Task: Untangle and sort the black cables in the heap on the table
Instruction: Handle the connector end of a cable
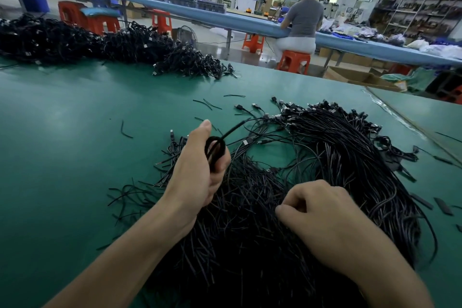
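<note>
Two hands working, well apart, both over the near-left part of the heap point(337, 152) of black cables on the green table point(62, 132).

Left hand point(200, 167): raised above the heap's left edge, forearm coming in diagonally from the lower left, wrist straight. Thumb points up and away, the other fingers are curled in. It grips a looped cable point(215, 150); the loop sits in the crook between thumb and curled fingers, and one tail runs out up-right toward the far side of the heap, off the table surface.

Right hand point(322, 212): lower, resting on the heap's near middle, back of the hand up, forearm entering from the lower right. Fingers are curled under, thumb tip and forefinger close together down at the strands. Can't tell whether it actually has a strand pinched, since the knuckles hide the contact.

Heap itself: bare cut ends fan toward the near-left, plug ends point(287, 110) bunch along the far edge.

Short offcuts point(126, 130) lie scattered on the table left of and beyond the heap. Second pile point(100, 42) of black cables sits well beyond the heap, at the table's far-left edge. Past the heap, off the table, a seated person point(302, 17) on an orange stool point(293, 59) faces away at another bench.
</note>
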The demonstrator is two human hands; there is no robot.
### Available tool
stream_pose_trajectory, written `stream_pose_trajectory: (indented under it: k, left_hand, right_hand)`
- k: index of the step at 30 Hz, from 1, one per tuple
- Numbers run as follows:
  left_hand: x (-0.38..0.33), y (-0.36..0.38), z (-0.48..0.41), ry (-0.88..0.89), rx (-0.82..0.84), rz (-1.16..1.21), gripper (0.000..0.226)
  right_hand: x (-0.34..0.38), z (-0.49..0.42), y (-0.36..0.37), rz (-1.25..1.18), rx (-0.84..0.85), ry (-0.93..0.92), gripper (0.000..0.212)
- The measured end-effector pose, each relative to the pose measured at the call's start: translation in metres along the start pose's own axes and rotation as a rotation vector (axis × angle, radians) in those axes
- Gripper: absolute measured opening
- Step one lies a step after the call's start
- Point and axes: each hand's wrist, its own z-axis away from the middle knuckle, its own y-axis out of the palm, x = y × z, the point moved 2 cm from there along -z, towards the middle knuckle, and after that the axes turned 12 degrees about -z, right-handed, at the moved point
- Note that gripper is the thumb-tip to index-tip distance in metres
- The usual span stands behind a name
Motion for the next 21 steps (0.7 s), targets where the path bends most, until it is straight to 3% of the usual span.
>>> stream_pose_trajectory:
  k: [3, 8, 11, 13, 17, 21]
  left_hand:
    - [-0.001, 0.003, 0.001, 0.016, 0.036, -0.046, 0.07]
    - [-0.005, 0.014, 0.011, 0.108, 0.196, -0.193, 0.061]
    - [-0.004, 0.02, 0.016, 0.151, 0.339, -0.106, 0.032]
    - [-0.001, 0.022, 0.016, 0.125, 0.394, 0.025, 0.026]
    - [0.006, 0.021, 0.016, 0.022, 0.294, 0.081, 0.03]
    - [0.009, 0.018, 0.016, -0.039, 0.102, 0.042, 0.047]
  right_hand:
    - [-0.002, 0.008, -0.018, -0.096, -0.095, -0.017, 0.026]
    - [0.018, 0.011, -0.026, -0.429, -0.351, -0.316, 0.015]
    - [0.026, 0.009, -0.01, -0.588, -0.308, -0.37, 0.011]
    - [0.025, 0.005, 0.002, -0.655, -0.24, -0.368, 0.004]
    - [0.02, -0.004, 0.012, -0.661, -0.141, -0.386, 0.029]
    - [0.017, -0.007, 0.018, -0.698, -0.073, -0.341, 0.032]
